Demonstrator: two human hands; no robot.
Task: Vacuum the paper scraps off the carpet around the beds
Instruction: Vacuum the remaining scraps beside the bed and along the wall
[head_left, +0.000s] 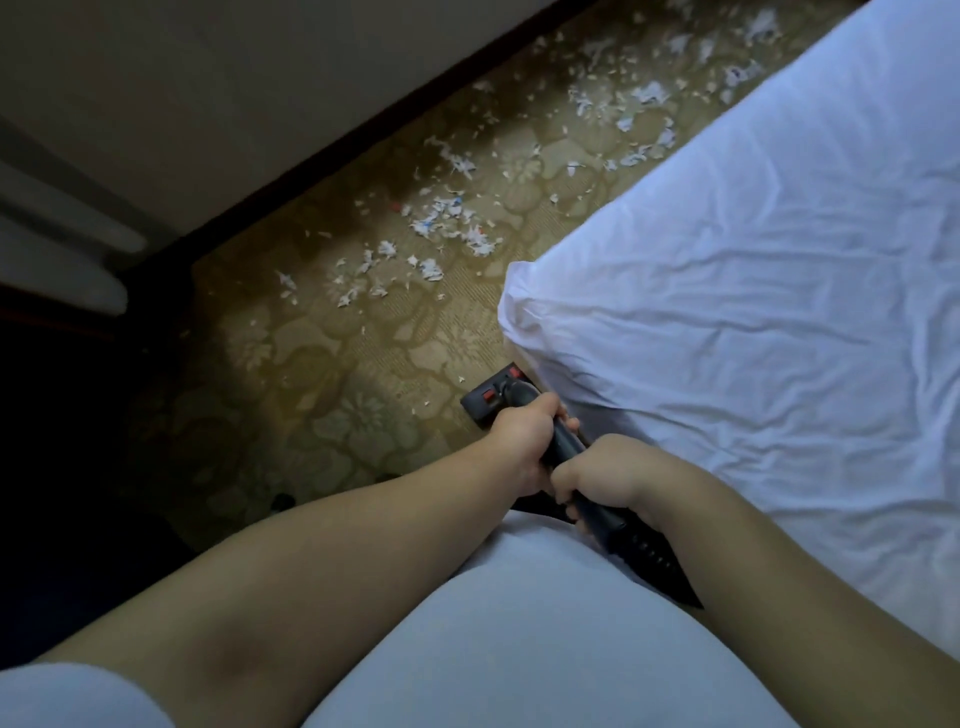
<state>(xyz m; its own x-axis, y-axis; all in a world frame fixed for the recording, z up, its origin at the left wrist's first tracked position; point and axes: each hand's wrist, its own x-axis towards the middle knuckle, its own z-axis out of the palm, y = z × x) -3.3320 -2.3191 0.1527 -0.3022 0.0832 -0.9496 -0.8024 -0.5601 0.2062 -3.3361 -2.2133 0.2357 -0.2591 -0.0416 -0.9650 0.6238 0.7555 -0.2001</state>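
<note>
I hold a black vacuum wand (563, 447) with both hands. My left hand (522, 439) grips it further down the tube; my right hand (597, 486) grips it nearer my body, by the ribbed hose end. The black floor head (485, 400) with red tabs sits on the patterned carpet (332, 364) beside the bed corner. White paper scraps (452, 223) lie scattered across the carpet ahead, in a band that runs along the bed toward the top right. A few tiny bits lie near the floor head.
A bed with a wrinkled white sheet (753, 291) fills the right side, its corner hanging just above the floor head. A dark baseboard and pale wall (260, 104) run diagonally on the left. The far left is dark shadow.
</note>
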